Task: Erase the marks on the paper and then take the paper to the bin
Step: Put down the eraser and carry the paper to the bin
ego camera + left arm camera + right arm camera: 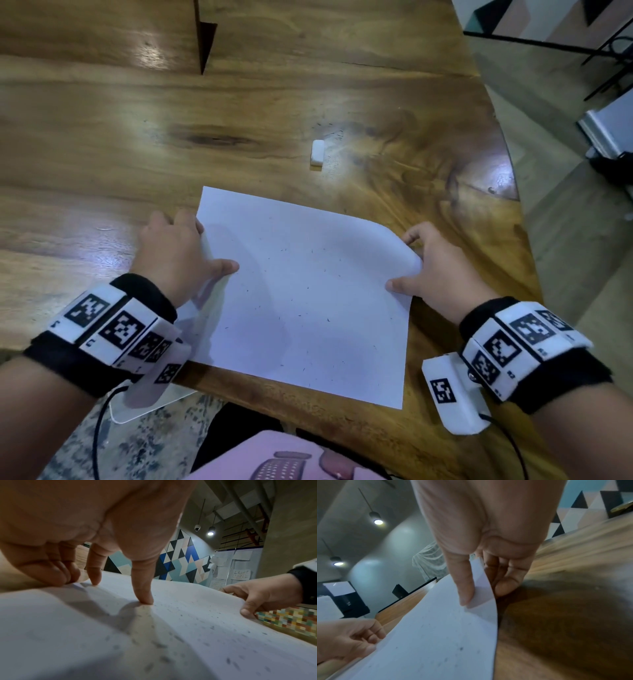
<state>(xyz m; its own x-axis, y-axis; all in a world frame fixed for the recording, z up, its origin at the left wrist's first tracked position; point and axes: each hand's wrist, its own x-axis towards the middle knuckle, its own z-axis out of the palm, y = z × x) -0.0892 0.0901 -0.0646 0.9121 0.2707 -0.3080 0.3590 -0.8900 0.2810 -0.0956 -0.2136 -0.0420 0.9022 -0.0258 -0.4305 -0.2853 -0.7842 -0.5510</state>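
A white sheet of paper (301, 294) lies on the wooden table (102, 137), dotted with small dark eraser crumbs. My left hand (191, 253) pinches its left edge, thumb on top and fingers curled under the lifted edge. My right hand (424, 270) pinches the right edge, which curls upward; in the right wrist view the thumb (464, 588) lies on the paper (436, 635) with fingers behind it. The left wrist view shows the paper (171, 628) bowed between both hands. A small white eraser (317, 154) rests on the table beyond the sheet, apart from both hands.
The table's curved right edge (513, 205) drops to a grey floor. A dark triangular slot (205, 44) cuts into the tabletop at the far side. A white flat object (137, 407) pokes out under my left wrist at the near edge. No bin is in view.
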